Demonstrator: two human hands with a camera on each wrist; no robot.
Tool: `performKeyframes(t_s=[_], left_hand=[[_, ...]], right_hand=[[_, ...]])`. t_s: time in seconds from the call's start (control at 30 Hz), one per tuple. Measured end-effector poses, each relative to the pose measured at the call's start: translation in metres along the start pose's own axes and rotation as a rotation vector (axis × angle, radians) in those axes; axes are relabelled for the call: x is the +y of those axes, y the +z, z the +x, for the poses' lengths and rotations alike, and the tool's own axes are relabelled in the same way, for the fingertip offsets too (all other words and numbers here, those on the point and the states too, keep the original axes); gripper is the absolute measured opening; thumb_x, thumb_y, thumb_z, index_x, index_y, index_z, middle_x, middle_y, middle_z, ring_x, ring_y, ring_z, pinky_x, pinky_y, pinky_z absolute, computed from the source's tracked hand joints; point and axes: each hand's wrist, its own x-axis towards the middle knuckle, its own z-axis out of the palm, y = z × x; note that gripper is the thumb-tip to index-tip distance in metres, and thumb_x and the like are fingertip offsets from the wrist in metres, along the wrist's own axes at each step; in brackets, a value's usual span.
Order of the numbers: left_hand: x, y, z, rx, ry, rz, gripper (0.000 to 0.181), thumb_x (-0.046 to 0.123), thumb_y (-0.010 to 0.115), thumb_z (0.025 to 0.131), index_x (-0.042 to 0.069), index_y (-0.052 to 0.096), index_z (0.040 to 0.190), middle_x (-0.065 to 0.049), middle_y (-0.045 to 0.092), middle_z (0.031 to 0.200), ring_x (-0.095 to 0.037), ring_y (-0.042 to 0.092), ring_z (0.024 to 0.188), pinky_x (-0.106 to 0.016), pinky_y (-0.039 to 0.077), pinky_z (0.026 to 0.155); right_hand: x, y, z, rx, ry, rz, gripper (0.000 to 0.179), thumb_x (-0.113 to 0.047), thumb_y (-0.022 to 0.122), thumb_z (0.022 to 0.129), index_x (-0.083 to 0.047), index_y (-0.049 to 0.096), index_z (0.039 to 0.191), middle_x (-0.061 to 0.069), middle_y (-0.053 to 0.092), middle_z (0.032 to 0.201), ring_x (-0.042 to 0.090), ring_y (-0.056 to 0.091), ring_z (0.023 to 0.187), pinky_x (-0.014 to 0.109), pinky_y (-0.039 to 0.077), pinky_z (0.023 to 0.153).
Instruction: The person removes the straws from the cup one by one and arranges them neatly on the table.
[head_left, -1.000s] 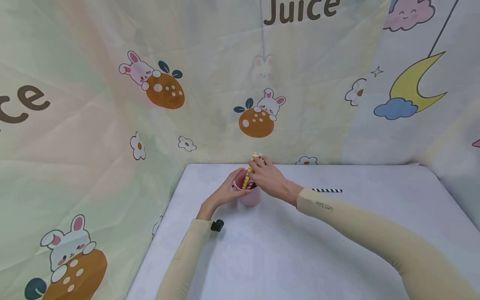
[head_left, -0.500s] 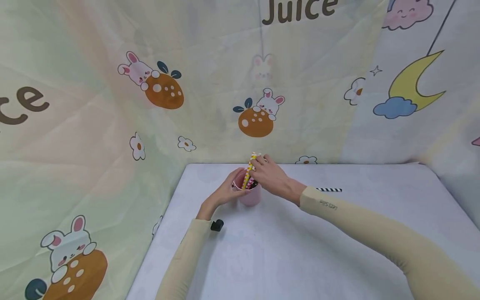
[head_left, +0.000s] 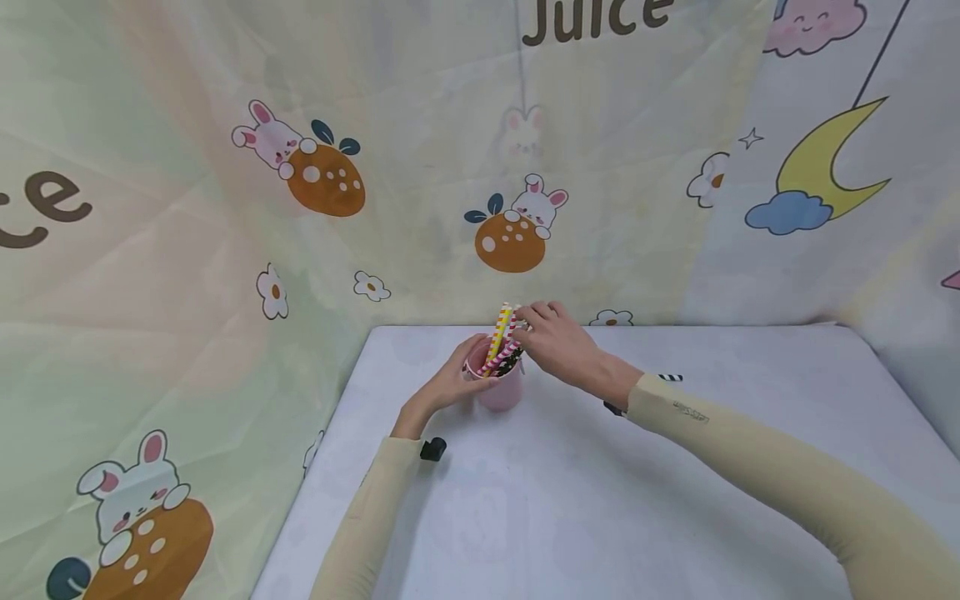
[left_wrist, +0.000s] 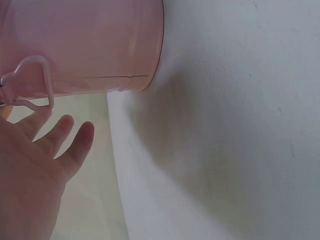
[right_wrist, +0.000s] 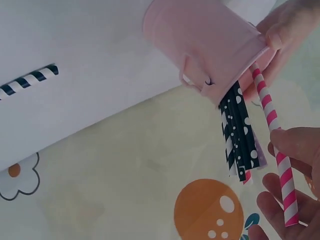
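A pink metal bucket (head_left: 501, 396) with small wire handles stands on the white table (head_left: 525, 517). My left hand (head_left: 448, 385) grips it at the rim, thumb at the front and fingers round the left side. Inside lean several paper straws: yellow-and-white striped straws (head_left: 497, 332), black straws with white dots (right_wrist: 240, 127) and pink-and-white striped ones. Over the bucket's right side, my right hand (head_left: 561, 343) pinches one pink-and-white striped straw (right_wrist: 269, 110) between thumb and fingers. Its lower end is hidden inside the bucket.
A black-and-white striped straw (right_wrist: 30, 82) lies on the table to the right, partly hidden by my right forearm in the head view. A printed cloth backdrop (head_left: 420, 183) rises behind the table's far edge. A small black device (head_left: 432, 450) sits at my left wrist.
My right hand has moved to the right, off the bunch of straws, uncovering more of them. The left hand and bucket have stayed in place.
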Motion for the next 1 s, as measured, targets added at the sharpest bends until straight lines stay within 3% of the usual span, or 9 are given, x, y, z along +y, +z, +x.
performKeyframes(t_s=[0.27, 0.43, 0.7, 1.0], left_hand=[[0.0, 0.001, 0.0, -0.002, -0.01, -0.009, 0.094, 0.058, 0.078, 0.08, 0.045, 0.023, 0.154, 0.005, 0.028, 0.162, -0.02, 0.027, 0.151, -0.055, 0.024, 0.122], [0.0, 0.001, 0.0, 0.001, 0.002, -0.006, 0.094, 0.055, 0.078, 0.081, 0.04, 0.023, 0.156, 0.007, 0.032, 0.162, -0.019, 0.027, 0.152, -0.053, 0.022, 0.123], [0.002, 0.001, -0.001, 0.001, -0.028, -0.012, 0.092, 0.058, 0.079, 0.079, 0.049, 0.024, 0.152, 0.0, 0.028, 0.161, -0.027, 0.03, 0.149, -0.059, 0.027, 0.119], [0.003, 0.001, -0.001, 0.005, -0.02, 0.006, 0.093, 0.053, 0.079, 0.082, 0.042, 0.023, 0.155, -0.001, 0.03, 0.16, -0.025, 0.033, 0.147, -0.053, 0.032, 0.119]], right_hand=[[0.015, -0.002, -0.013, 0.09, 0.05, 0.129, 0.02, -0.022, 0.075, 0.091, -0.019, 0.075, 0.111, 0.006, 0.064, 0.124, 0.028, 0.056, 0.12, 0.048, 0.046, 0.102], [0.021, -0.005, -0.02, 0.102, 0.098, 0.242, 0.022, -0.023, 0.075, 0.091, -0.018, 0.074, 0.112, 0.008, 0.063, 0.124, 0.029, 0.054, 0.121, 0.049, 0.045, 0.104], [0.033, -0.011, -0.036, 0.162, 0.184, 0.412, 0.021, -0.023, 0.075, 0.092, -0.017, 0.074, 0.112, 0.008, 0.064, 0.121, 0.028, 0.057, 0.116, 0.05, 0.047, 0.101], [0.05, -0.011, -0.054, 0.261, 0.221, 0.508, 0.022, -0.016, 0.079, 0.088, -0.015, 0.074, 0.109, 0.008, 0.064, 0.116, 0.028, 0.058, 0.11, 0.045, 0.053, 0.092]])
